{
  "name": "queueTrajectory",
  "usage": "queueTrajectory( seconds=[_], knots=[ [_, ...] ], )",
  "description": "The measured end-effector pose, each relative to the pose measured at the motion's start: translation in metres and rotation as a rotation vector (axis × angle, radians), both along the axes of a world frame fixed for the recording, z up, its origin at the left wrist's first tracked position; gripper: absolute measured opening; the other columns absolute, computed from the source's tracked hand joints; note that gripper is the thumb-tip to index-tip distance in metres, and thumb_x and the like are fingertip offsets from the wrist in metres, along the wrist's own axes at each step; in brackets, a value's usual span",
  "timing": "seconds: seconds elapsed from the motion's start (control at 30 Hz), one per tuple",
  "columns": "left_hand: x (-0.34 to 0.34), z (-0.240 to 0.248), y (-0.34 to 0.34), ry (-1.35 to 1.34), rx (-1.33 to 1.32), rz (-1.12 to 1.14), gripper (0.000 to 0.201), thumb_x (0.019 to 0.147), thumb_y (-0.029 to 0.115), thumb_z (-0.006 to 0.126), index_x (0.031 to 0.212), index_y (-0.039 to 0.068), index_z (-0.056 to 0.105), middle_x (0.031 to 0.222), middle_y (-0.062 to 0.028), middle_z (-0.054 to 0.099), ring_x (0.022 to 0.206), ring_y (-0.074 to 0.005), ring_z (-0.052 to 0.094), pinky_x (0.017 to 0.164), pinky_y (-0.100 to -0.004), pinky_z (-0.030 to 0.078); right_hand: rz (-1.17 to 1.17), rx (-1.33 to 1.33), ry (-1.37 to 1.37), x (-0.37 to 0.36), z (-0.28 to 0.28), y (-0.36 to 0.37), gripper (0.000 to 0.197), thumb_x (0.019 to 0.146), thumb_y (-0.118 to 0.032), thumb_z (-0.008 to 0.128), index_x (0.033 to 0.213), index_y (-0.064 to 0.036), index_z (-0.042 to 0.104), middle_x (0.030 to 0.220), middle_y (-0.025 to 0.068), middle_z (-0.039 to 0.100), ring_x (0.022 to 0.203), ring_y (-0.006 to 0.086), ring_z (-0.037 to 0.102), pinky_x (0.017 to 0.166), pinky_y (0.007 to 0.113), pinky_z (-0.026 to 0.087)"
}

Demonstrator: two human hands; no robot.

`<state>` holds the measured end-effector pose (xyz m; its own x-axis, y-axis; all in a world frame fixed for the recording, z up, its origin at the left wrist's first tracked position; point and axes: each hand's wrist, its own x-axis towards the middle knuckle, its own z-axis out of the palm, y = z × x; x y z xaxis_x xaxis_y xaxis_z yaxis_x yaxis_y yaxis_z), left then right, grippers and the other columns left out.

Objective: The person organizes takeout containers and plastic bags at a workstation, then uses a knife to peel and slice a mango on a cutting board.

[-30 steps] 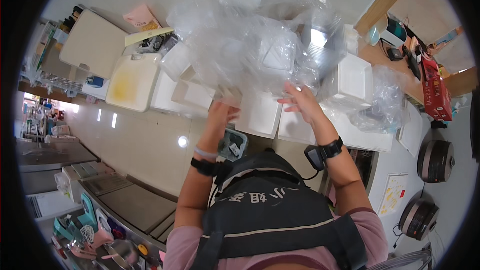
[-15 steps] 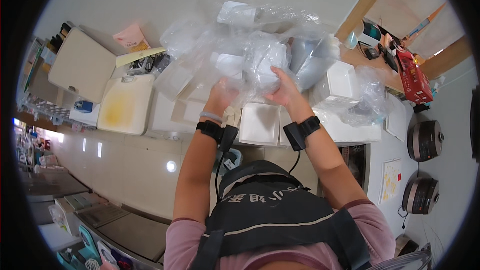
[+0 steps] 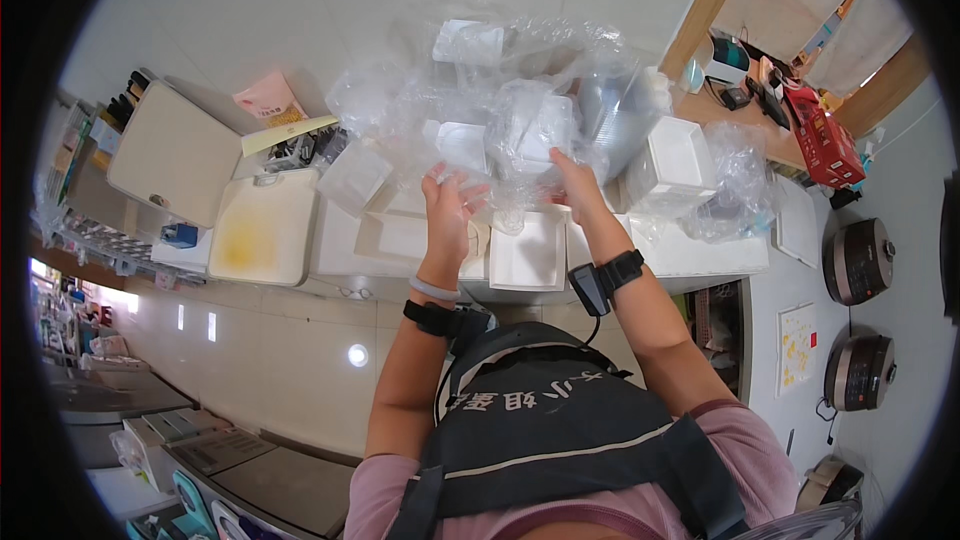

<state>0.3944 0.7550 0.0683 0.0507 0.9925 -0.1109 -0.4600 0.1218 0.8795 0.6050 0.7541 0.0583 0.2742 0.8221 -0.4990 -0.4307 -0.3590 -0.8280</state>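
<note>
A crumpled clear plastic bag with a stack of white rectangular containers inside [image 3: 541, 128] is seen toward the back of the white surface [image 3: 725, 257], with the right grip [image 3: 580, 192] set against its near right side. The thumb is laid on the film, but the other fingers are partly hidden, so it cannot be told whether anything is pinched. The left grip [image 3: 453, 205] is held loosely parted beside the neighbouring film, with no firm hold shown.

The bag could be torn, or slip free, if thin film alone were caught. Because loose film is bunched around it, the tall stack of clear plastic cups [image 3: 607, 110] just beside could be dragged along and toppled. An open white square box [image 3: 527, 248] stands at the front edge; if knocked by a wrist, it could be tipped off the surface.
</note>
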Motion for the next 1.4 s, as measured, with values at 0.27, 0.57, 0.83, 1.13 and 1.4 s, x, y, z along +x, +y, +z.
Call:
queueTrajectory(
  seconds=[0.27,0.57,0.83,1.13,1.4],
  knots=[
    [-0.008,0.044,-0.004,-0.143,0.081,-0.013,0.051,0.093,0.029,0.044,0.136,0.013,0.022,0.120,-0.0172,0.041,0.100,-0.0338,0.054,0.083,-0.0400,0.043,-0.067,0.579,-1.829,-0.033,0.052,-0.009,0.094,0.066,-0.048,0.073,0.132,0.0055,0.031,0.111,0.0235,0.055,0.104,0.0346,0.053,0.086,0.044,0.043],
    [-0.010,0.034,-0.011,0.303,0.105,-0.097,0.066,0.087,0.014,0.054,0.141,0.013,0.017,0.122,-0.0130,0.041,0.101,-0.0228,0.054,0.079,-0.0315,0.044,0.440,0.428,-1.490,-0.024,0.033,0.042,0.056,0.065,-0.037,0.076,0.110,-0.0086,0.059,0.099,0.0145,0.061,0.095,0.0297,0.058,0.079,0.040,0.046],
    [-0.010,-0.017,-0.009,-0.015,-0.156,-0.227,0.075,0.084,0.013,0.063,0.138,0.004,0.013,0.126,-0.0166,0.037,0.106,-0.0263,0.050,0.086,-0.0383,0.044,-0.120,0.725,-0.967,-0.020,0.044,0.029,0.022,0.066,-0.019,0.073,0.079,-0.0048,0.063,0.080,0.0117,0.064,0.075,0.0278,0.063,0.069,0.034,0.049],
    [0.000,-0.036,0.009,-0.193,-0.232,-0.286,0.078,0.083,0.014,0.065,0.138,0.003,0.012,0.132,-0.0162,0.036,0.118,-0.0334,0.040,0.094,-0.0466,0.039,-0.542,0.842,-0.727,-0.023,0.091,0.021,0.022,0.065,-0.006,0.073,0.080,-0.0023,0.058,0.073,0.0075,0.063,0.068,0.0155,0.060,0.064,0.029,0.047],
    [0.000,-0.032,0.003,-0.236,-0.174,-0.273,0.075,0.083,0.016,0.065,0.138,0.004,0.015,0.132,-0.0146,0.039,0.118,-0.0312,0.041,0.098,-0.0449,0.035,-0.981,1.054,-0.852,-0.005,0.186,0.011,0.017,0.068,-0.002,0.069,0.077,-0.0026,0.054,0.073,0.0006,0.056,0.064,0.0093,0.051,0.059,0.024,0.043]
  ],
)
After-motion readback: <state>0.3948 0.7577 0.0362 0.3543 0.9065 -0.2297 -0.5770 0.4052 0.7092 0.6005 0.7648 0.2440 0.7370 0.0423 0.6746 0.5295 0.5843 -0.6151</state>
